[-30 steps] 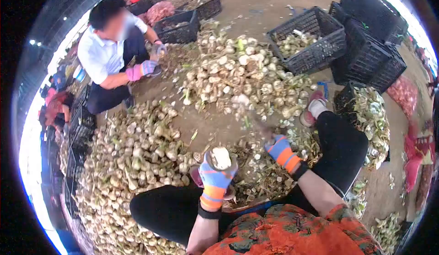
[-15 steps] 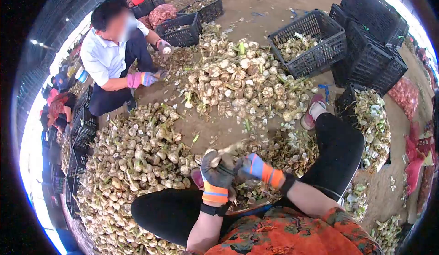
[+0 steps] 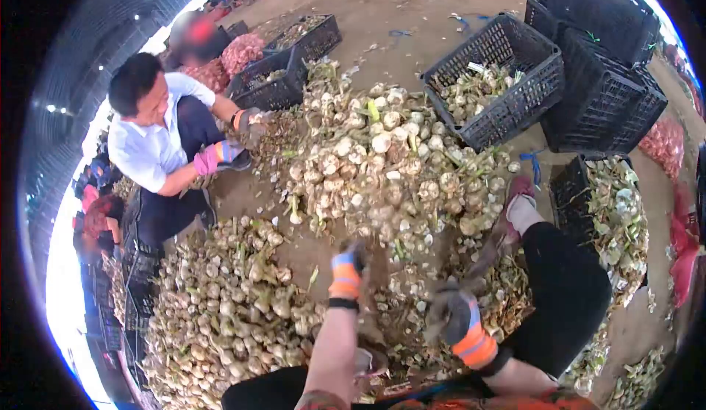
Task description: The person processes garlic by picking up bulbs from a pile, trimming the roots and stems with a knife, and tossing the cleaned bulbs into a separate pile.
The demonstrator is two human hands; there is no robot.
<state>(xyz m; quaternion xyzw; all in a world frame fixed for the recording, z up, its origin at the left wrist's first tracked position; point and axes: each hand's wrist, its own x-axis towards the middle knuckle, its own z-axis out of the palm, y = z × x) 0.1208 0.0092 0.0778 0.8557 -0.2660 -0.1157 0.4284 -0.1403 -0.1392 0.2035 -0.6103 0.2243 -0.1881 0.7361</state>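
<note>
Sitting on the ground w/ legs spread, the wearer is keeping both gloved hands low btwn the knees, prob. so the garlic is lying within easy reach. The R hand [image 3: 460, 322] is hanging nr the R leg [image 3: 566, 292], fingers curving in; blur is hiding the palm, so can't tell if it's gripping anything. The L hand [image 3: 348, 266] is pointing fwd over the ground, just short of the middle heap; it's blurred too, so can't tell if it's open or closed, or if a bulb's in it.

Dry scraps [image 3: 507, 292] are lying around the R hand, prob. dropping there bc it's right under the work. The garlic bulbs are lying in 2 main heaps: the L heap [image 3: 220, 314] is spreading beside the L knee, & the middle heap [image 3: 382, 152] is sitting ahead, btwn wearer & co-worker, prob. so both can reach it. An overfilled crate [image 3: 570, 197] is standing beyond the R leg, leafy waste spilling over its side.

Further off, a big black crate [image 3: 526, 112] is tilting behind the middle heap, holding some garlic; stacked crates [image 3: 603, 101] are standing next to it. A co-worker [image 3: 147, 138] in a white shirt & gloves is squatting at far L, hands low nr the heap's edge. Pink net sacks [image 3: 243, 51] are resting behind, prob. parked there to leave working room.
</note>
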